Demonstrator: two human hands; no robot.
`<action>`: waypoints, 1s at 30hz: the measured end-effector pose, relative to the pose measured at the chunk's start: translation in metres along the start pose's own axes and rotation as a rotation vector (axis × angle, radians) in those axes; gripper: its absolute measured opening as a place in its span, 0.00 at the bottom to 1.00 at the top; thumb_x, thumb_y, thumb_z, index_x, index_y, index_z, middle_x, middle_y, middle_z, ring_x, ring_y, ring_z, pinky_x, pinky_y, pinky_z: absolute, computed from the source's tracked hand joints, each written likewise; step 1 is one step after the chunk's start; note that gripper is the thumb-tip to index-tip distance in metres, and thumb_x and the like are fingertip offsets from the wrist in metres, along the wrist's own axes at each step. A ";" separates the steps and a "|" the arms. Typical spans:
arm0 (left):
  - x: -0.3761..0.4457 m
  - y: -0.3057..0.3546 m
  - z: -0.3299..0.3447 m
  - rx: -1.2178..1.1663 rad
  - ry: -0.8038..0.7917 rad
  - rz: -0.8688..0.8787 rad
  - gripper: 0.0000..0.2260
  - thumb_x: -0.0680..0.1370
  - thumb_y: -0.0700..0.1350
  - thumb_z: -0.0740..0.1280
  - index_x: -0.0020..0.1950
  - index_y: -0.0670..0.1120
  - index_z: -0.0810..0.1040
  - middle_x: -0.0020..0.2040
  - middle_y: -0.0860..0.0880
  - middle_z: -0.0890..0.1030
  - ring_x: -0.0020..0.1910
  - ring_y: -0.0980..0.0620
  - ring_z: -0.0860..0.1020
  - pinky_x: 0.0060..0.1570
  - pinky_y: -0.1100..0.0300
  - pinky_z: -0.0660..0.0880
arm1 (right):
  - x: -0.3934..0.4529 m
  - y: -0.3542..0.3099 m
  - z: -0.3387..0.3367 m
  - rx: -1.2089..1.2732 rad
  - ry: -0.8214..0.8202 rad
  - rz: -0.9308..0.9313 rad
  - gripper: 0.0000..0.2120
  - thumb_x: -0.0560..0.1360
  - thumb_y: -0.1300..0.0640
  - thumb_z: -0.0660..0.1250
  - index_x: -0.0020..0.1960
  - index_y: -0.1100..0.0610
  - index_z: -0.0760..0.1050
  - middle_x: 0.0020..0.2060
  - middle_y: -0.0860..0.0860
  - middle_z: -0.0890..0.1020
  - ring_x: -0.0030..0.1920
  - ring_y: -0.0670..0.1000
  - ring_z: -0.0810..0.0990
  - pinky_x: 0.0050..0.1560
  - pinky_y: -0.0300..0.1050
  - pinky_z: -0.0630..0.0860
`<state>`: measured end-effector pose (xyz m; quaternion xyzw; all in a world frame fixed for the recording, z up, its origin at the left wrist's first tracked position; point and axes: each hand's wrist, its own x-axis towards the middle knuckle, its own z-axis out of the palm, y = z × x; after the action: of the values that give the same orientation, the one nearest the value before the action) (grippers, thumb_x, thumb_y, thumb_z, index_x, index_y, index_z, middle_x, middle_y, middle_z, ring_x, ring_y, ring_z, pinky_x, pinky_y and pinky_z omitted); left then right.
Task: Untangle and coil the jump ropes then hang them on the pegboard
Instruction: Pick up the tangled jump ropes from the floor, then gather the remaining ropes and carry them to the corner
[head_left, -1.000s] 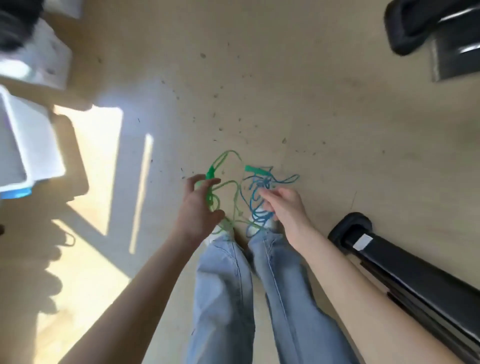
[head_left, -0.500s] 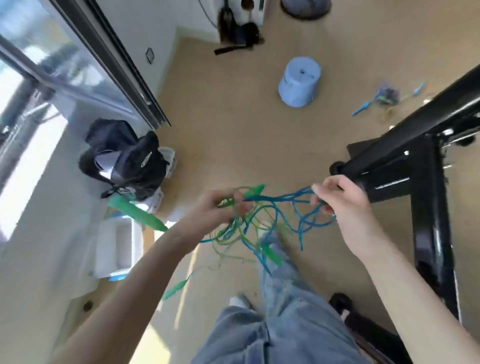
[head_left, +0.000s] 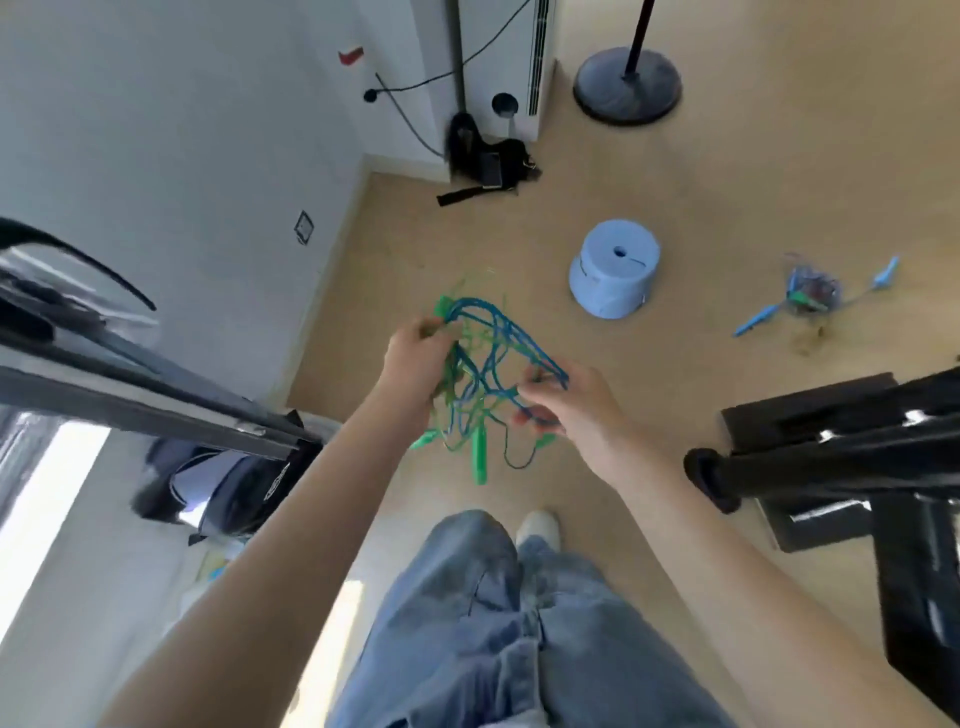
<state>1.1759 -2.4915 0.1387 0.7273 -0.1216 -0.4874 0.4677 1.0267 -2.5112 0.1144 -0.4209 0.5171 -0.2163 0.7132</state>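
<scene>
A tangle of a green and a blue jump rope (head_left: 483, 364) hangs in the air between my hands at waist height. My left hand (head_left: 415, 364) grips the left side of the tangle, with a green handle sticking up past its fingers. My right hand (head_left: 569, 410) pinches blue cord at the tangle's right side. A green handle (head_left: 479, 457) dangles below. A second tangle of blue ropes (head_left: 810, 291) lies on the floor at the far right. No pegboard is in view.
An upturned pale blue bucket (head_left: 615, 275) stands on the wooden floor ahead. A black metal frame (head_left: 841, 457) is at my right, a black backpack (head_left: 234, 488) and a glass door at my left. A round lamp base (head_left: 626, 85) stands far ahead.
I have stood up from the floor with the tangle, lifting it in both hands. The view has swung up toward the room. My hands have come a little closer together.
</scene>
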 end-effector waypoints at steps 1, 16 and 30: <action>0.018 0.005 -0.002 0.121 0.004 0.044 0.04 0.76 0.37 0.64 0.49 0.43 0.75 0.39 0.44 0.75 0.34 0.50 0.72 0.35 0.59 0.70 | 0.015 -0.013 -0.006 0.036 -0.017 0.019 0.08 0.74 0.71 0.61 0.42 0.60 0.71 0.36 0.57 0.75 0.29 0.51 0.78 0.28 0.37 0.72; 0.322 0.130 0.008 0.972 -0.089 0.057 0.23 0.72 0.37 0.70 0.66 0.41 0.71 0.63 0.34 0.70 0.62 0.40 0.71 0.57 0.57 0.68 | 0.320 -0.134 0.017 -0.525 -0.070 0.058 0.21 0.72 0.66 0.65 0.65 0.57 0.71 0.51 0.54 0.75 0.47 0.51 0.74 0.51 0.47 0.74; 0.392 0.195 0.229 1.330 -0.478 0.239 0.08 0.75 0.37 0.59 0.45 0.45 0.77 0.43 0.47 0.74 0.46 0.48 0.74 0.40 0.60 0.67 | 0.331 -0.170 -0.201 -0.224 0.474 0.291 0.09 0.76 0.67 0.57 0.50 0.61 0.74 0.37 0.56 0.80 0.32 0.49 0.77 0.34 0.37 0.74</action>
<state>1.2360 -2.9722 0.0410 0.7133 -0.5710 -0.4015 -0.0640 0.9863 -2.9271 0.0488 -0.3562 0.7449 -0.1458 0.5451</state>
